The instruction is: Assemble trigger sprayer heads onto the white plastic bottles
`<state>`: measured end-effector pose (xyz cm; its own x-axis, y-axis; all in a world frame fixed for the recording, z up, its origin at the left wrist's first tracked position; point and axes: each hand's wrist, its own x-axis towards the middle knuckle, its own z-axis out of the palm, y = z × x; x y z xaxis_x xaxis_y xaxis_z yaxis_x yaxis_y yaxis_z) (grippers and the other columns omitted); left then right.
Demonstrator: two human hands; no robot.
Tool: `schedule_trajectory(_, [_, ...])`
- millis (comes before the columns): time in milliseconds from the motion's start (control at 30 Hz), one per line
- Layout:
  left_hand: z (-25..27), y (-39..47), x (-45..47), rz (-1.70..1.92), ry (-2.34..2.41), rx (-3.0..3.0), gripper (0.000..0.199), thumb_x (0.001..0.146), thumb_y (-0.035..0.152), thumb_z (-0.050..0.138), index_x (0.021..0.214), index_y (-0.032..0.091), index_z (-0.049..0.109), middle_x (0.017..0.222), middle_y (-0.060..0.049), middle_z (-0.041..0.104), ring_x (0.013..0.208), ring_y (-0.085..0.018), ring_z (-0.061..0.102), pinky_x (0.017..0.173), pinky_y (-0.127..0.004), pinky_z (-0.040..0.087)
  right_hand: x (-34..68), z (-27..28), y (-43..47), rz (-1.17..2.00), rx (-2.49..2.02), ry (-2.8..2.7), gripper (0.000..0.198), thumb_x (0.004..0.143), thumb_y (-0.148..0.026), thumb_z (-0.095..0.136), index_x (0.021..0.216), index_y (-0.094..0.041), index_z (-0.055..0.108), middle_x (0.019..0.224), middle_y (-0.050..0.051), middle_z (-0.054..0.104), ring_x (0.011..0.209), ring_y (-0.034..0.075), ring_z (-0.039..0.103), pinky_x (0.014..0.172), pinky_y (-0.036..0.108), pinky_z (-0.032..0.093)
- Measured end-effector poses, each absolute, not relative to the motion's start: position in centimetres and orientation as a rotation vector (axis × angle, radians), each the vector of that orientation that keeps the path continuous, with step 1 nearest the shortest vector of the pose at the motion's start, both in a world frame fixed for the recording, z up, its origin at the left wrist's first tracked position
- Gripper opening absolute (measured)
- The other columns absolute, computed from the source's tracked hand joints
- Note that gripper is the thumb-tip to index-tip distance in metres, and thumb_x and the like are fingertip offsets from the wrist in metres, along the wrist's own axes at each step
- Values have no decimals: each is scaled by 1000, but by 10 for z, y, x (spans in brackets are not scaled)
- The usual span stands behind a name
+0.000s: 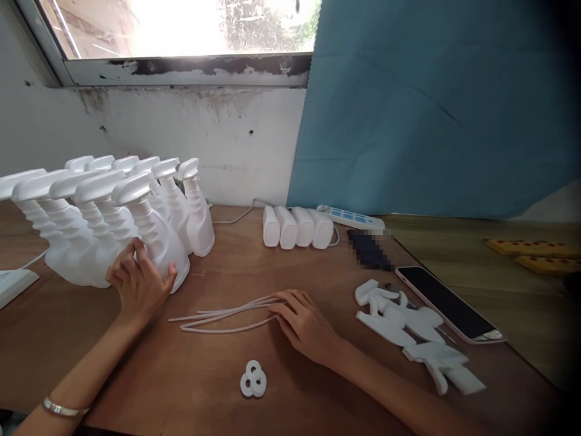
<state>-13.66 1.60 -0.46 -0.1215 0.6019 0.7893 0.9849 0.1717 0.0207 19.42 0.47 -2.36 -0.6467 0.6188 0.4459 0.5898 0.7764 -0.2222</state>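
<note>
At the left, my left hand (141, 284) is against the lower front of a white spray bottle (157, 245), its fingers bent but apart and the thumb raised. That bottle stands upright at the near corner of a group of similar white bottles with trigger heads. In the middle of the table, my right hand (306, 321) has its fingers closed over the right ends of several thin white tubes (222, 315). The tubes fan out to the left on the wood. Below them lie three white rings (253, 380), overlapping one another.
Several white bottle-like pieces (297, 227) lie side by side near the wall, beside a power strip (351, 217). Loose white trigger heads (403, 321) are heaped at the right, next to a phone (447, 303). A blurred dark item (368, 248) lies behind them. A white box edge (16, 286) shows far left.
</note>
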Motion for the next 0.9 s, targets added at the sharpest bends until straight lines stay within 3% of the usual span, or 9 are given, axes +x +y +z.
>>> schedule_trajectory(67, [-6,14,-143,-868,-1644,-1514,93,67,48,59,135,2,17,126,-29,31,116,-43,31,90,-56,27,197,-24,4,67,-844,-2497,24,82,-5,42,93,-18,59,105,8,60,100,22,50,86,40,43])
schedule_trajectory(133, [-4,11,-144,-1002,-1426,-1516,87,58,48,67,129,13,30,120,-23,36,110,-39,37,88,-53,30,199,-25,4,70,-827,-2510,26,81,-2,42,92,-18,59,100,7,62,98,22,51,85,39,43])
schedule_trajectory(267, [12,-2,-113,-998,-1143,-1797,44,63,37,65,103,28,48,100,-9,51,90,-28,50,77,-42,36,201,-29,1,26,-871,-2485,26,82,-3,42,94,-18,60,97,7,63,95,21,52,83,37,43])
schedule_trajectory(367, [28,-14,-67,-690,-888,-2605,26,75,18,52,101,23,52,91,-5,59,84,-20,53,75,-34,36,208,-29,-2,-125,-946,-2476,32,82,-3,40,104,-17,58,106,8,61,98,20,51,86,36,42])
schedule_trajectory(500, [31,-21,-20,-240,-817,-3179,15,83,24,45,94,21,54,94,-4,58,81,-17,51,72,-30,36,232,-16,-6,-590,-1298,-2395,31,80,-2,42,101,-16,59,112,10,59,101,25,51,85,39,40])
schedule_trajectory(633, [18,-8,-6,-196,-965,-3143,16,83,27,47,96,20,53,101,-6,55,88,-19,49,74,-31,35,264,5,-16,-881,-1934,-2211,16,82,-18,50,93,-11,59,96,16,61,87,31,56,71,41,43])
schedule_trajectory(733, [10,3,-4,-138,-1021,-3057,18,80,30,53,94,20,53,99,-6,55,88,-20,49,73,-32,35,281,12,-27,-862,-2157,-2176,18,81,-29,55,86,-12,58,75,11,60,68,27,59,54,34,44])
schedule_trajectory(900, [0,14,-10,-81,-1021,-2924,12,83,18,45,90,18,54,93,-6,57,85,-20,49,71,-33,33,283,-3,-33,-812,-2071,-2294,14,73,-15,61,88,-14,59,80,8,61,64,22,60,44,27,41])
